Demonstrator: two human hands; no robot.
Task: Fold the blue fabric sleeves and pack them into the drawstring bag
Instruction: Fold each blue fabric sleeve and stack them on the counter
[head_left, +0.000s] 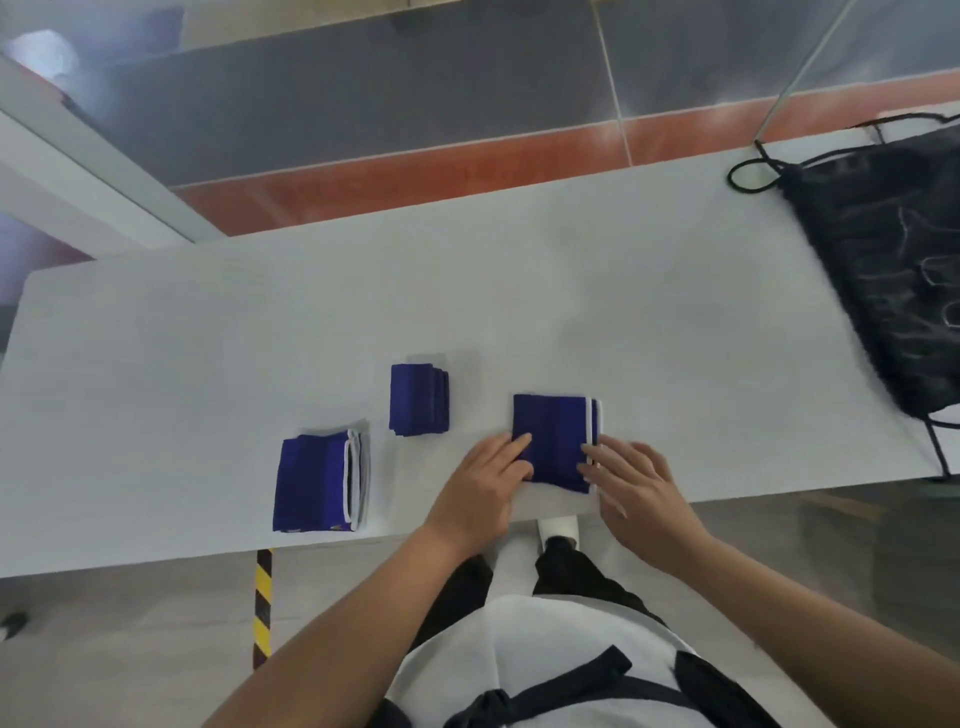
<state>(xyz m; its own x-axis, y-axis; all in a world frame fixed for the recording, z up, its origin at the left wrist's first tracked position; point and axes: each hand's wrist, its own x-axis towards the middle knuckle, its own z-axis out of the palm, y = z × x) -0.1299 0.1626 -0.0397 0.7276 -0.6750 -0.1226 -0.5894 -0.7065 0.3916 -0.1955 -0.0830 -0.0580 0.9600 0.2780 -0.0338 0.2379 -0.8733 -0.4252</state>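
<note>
a folded blue sleeve (556, 436) is pressed flat near the front edge of the white table (467, 291) by the left hand (480, 486) and the right hand (641, 480), with fingers held straight on its two sides. a small folded sleeve (420, 397) and a white-edged folded sleeve (319, 480) are laid to its left. the black drawstring bag (883, 270) is laid flat at the far right, well apart.

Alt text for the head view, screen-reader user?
The left hand and right hand rest on a folded blue sleeve near the white table's front edge. A small folded sleeve and a white-trimmed sleeve lie to its left; a black drawstring bag lies far right.
</note>
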